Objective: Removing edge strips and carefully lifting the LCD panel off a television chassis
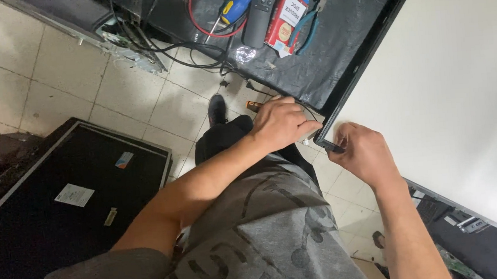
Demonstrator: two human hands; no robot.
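Evidently, both the left hand (279, 123) and right hand (363, 152) were closed on the panel (460, 84) corner; best lifted evenly, fingers off the white face.

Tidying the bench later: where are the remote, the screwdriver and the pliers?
black remote (260, 10), head view, middle of its body
screwdriver (238, 3), head view, blue-and-yellow handle
pliers (309, 27), head view, blue handles

Pale tiled floor (51, 71), dark workbench (335, 40)
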